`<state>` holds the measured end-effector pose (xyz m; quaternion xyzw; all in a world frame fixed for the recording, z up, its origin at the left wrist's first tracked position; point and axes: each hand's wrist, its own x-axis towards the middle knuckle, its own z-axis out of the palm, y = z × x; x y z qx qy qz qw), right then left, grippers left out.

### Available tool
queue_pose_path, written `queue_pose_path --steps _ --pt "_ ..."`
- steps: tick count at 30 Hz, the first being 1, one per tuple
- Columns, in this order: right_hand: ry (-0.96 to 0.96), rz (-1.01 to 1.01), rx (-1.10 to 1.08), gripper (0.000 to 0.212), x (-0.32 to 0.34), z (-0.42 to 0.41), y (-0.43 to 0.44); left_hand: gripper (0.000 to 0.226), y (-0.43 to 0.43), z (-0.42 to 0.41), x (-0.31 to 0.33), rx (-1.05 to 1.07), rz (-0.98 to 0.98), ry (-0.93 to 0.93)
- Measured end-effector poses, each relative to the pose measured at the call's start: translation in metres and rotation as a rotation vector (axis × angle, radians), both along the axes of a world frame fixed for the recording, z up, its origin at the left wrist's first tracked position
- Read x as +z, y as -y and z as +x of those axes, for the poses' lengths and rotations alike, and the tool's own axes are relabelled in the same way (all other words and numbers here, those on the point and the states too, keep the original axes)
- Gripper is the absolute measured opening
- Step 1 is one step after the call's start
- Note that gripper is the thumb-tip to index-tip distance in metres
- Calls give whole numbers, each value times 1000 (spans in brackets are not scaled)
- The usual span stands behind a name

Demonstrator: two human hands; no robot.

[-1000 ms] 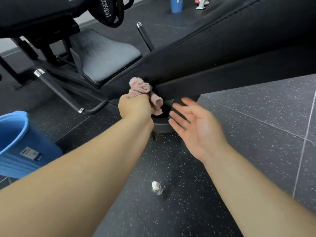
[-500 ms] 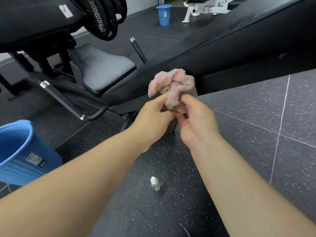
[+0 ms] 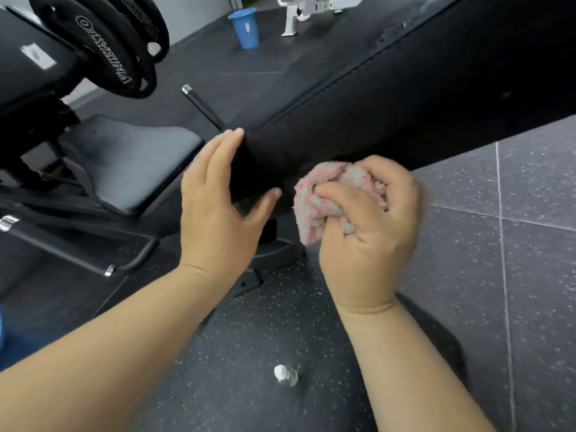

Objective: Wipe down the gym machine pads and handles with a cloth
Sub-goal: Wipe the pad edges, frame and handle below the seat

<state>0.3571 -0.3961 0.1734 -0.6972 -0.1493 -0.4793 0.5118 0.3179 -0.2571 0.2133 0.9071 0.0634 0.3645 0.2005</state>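
Note:
A long black back pad [image 3: 405, 98] of the gym machine slants across the upper right. My right hand [image 3: 367, 232] grips a bunched pink and grey cloth [image 3: 314, 198] just under the pad's lower end. My left hand [image 3: 218, 204] is spread, fingers straight, its fingertips touching the pad's lower end and its thumb under the edge. A black seat pad [image 3: 131, 160] lies to the left. A black handle [image 3: 202, 107] with a chrome cap sticks up behind the pad, and another black bar [image 3: 62, 247] runs along the lower left.
Black weight plates [image 3: 103, 45] hang at the top left. A small white-capped bottle [image 3: 285, 374] stands on the speckled floor between my forearms. A blue bucket [image 3: 246, 28] stands far back, and a blue bin's edge [image 3: 4, 335] shows at the left border.
The cloth passed from my left hand to my right hand. My left hand let go, opened and moved left onto the end of the back pad.

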Motion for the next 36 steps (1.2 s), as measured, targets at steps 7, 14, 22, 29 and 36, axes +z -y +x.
queue_pose_path --steps 7,14,22,29,36 --pt "-136 34 50 16 -6 -13 3 7 27 -13 24 -125 -699 -31" --pt "-274 49 436 34 -3 -48 9 22 39 -22 21 -489 -1221 -309" --pt "-120 130 -16 52 27 -39 44 4 27 -18 14 -337 -305 16" --pt "202 -167 -166 26 9 6 40 63 3 9 9 -222 -119 26" --pt "140 -352 -85 24 -8 9 5 81 -19 9 -7 -240 86 -28"
